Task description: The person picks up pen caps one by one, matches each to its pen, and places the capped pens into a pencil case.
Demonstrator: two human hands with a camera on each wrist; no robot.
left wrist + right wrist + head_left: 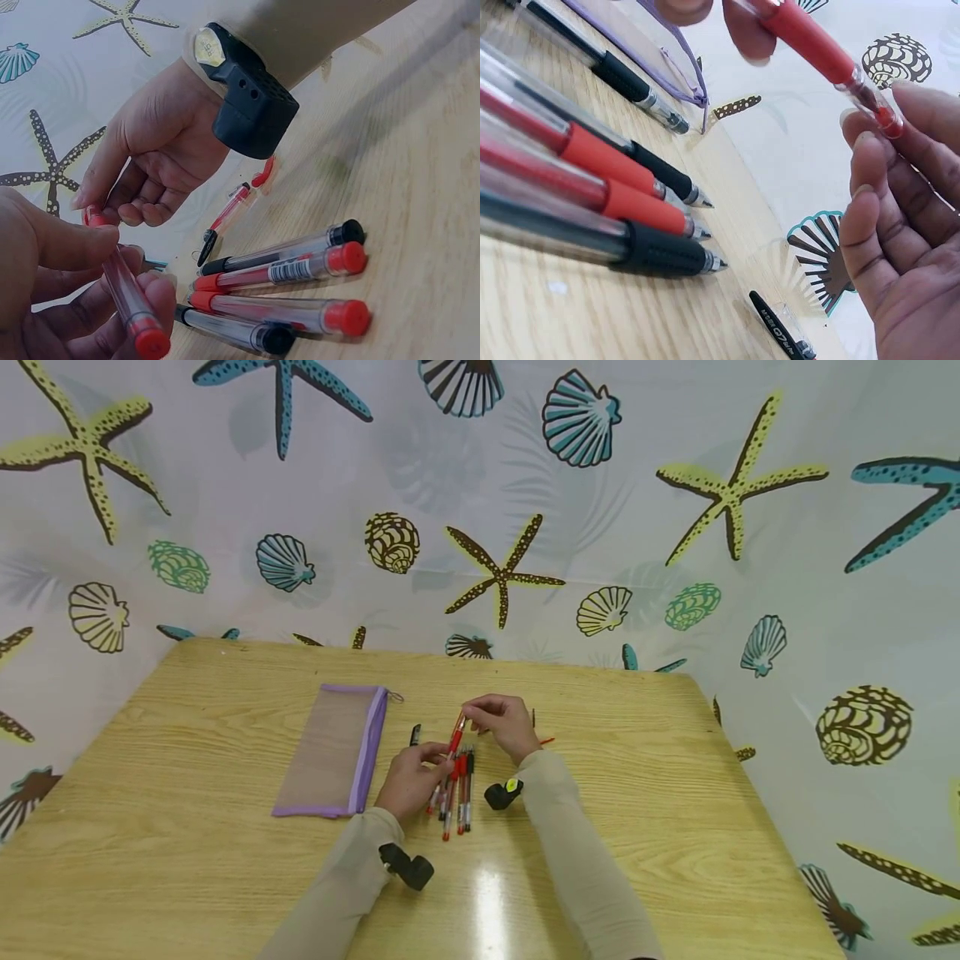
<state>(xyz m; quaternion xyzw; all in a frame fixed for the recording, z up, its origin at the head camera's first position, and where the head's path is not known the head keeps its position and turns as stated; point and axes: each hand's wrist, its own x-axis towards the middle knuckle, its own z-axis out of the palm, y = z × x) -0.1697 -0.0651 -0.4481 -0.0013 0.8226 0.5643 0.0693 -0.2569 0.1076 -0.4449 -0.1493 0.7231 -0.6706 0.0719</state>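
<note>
Seashell sheet (345, 493) behind a wooden table (187, 752), one red pen (456, 741) mid-air

So the red pen is right around the middle of the head view, held up above the table, clear end aimed at roughly 12 to 1 o'clock. Left hand (411, 779) comes in from 7 o'clock with its thumb and fingers round the barrel. Right hand (504, 724) reaches in from between 4 and 5, thumb and fingertips pinched on the clear end of that same pen.

Just below, at 6 o'clock, some red and black pens (462, 789) lie side by side, tips toward 12. Mesh pouch (322, 752) with purple edging lies flat at 9 o'clock, with a black pen (621, 77) near it. Past the right hand, around 3, there's a small red piece (547, 741), too tiny to name. Beige sleeves (330, 881), black camera (405, 866) on each wrist.
</note>
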